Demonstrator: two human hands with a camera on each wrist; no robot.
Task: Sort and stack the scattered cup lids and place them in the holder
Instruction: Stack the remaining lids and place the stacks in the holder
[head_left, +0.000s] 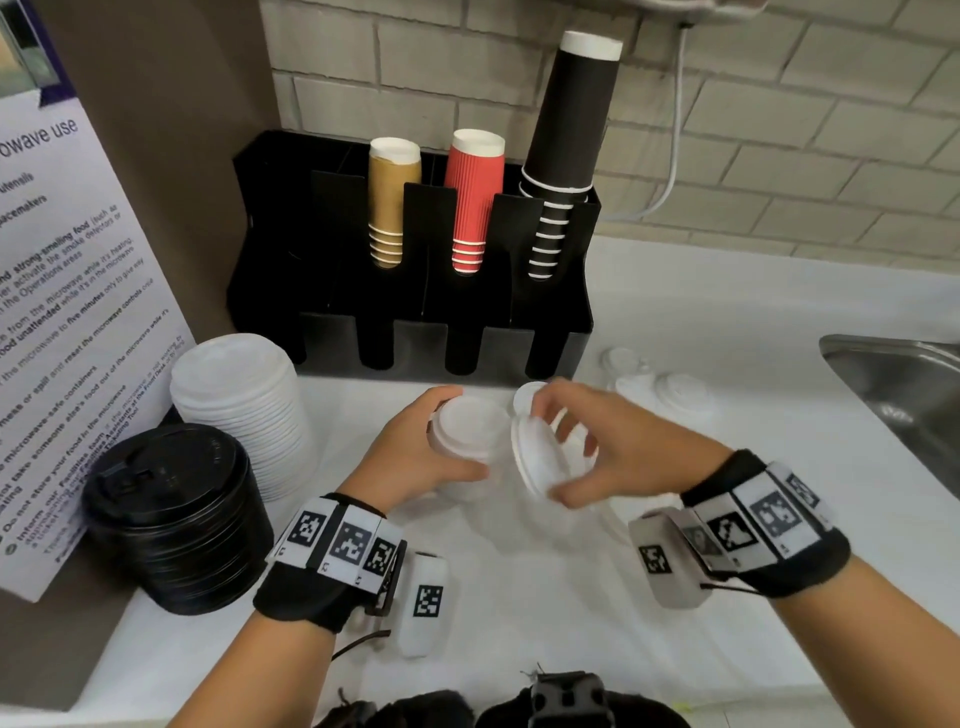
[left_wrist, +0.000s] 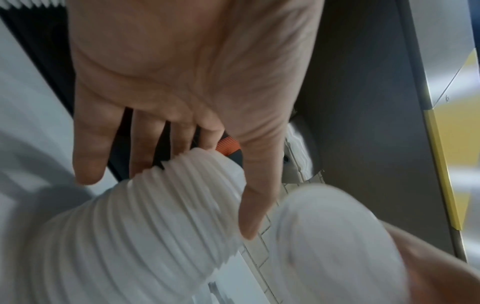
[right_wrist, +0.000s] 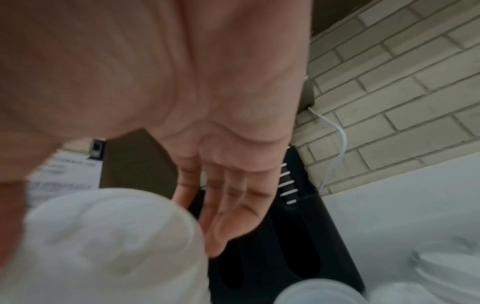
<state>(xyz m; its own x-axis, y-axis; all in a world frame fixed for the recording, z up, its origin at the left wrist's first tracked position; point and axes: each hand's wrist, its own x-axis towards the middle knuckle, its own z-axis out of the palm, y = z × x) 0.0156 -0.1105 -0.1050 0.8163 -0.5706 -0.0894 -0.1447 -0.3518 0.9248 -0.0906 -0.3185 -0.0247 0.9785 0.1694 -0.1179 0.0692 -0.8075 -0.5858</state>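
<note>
My left hand (head_left: 453, 441) grips a short stack of small white lids (head_left: 474, 422) above the counter, thumb in front and fingers behind. The left wrist view shows that ribbed lid stack (left_wrist: 145, 236) against my fingers (left_wrist: 145, 144). My right hand (head_left: 560, 457) pinches a single white lid (head_left: 535, 460), tilted on edge right beside the stack. This single lid appears blurred in the right wrist view (right_wrist: 111, 246). The black holder (head_left: 415, 338) stands just behind both hands with its front slots dark.
A tall stack of large white lids (head_left: 239, 405) and a stack of black lids (head_left: 176, 519) stand at the left. Loose white lids (head_left: 680, 397) lie right of the holder. Brown, red and black cups (head_left: 475, 202) fill its rear slots. A steel sink (head_left: 893, 384) is at the right.
</note>
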